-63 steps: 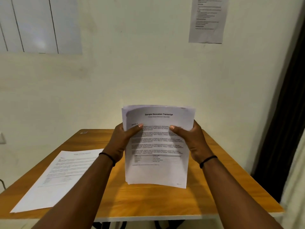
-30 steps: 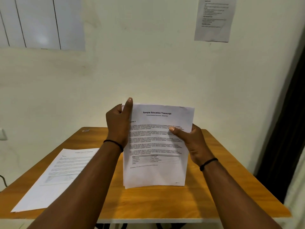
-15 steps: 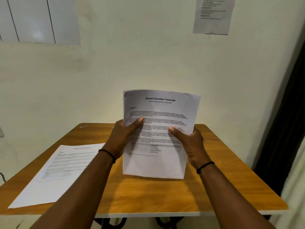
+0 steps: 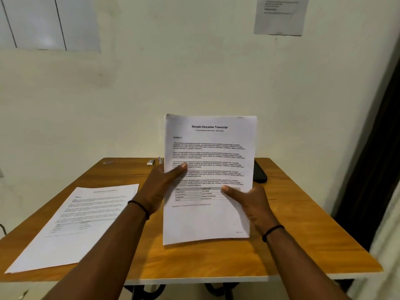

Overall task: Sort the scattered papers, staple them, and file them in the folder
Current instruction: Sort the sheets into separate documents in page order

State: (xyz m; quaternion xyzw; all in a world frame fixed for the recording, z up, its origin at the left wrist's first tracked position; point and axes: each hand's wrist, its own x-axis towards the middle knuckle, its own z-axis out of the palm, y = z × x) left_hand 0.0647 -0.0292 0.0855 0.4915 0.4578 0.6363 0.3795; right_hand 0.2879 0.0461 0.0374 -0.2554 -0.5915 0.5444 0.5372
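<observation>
**A:** While both hands grip it, where's the transcript stack (image 4: 208, 180)?

**B:** Upright above the wooden surface (image 4: 303, 224). Left hand (image 4: 160, 187) pinches its left edge, right hand (image 4: 251, 202) its lower right, thumbs in front. Other papers (image 4: 73, 226) lie flat at left.

The held sheets (image 4: 208, 165) hide the fingers of both hands behind them; only the thumbs show in front. How many sheets are held cannot be told. They also cover part of a dark object (image 4: 259, 173) and a small item (image 4: 160, 160) at the bench's (image 4: 194, 263) far edge. Body text on the held sheets and on the stack (image 4: 71, 226) near the left edge is blurred. The wall notice (image 4: 280, 15) is cut off at the top.
</observation>
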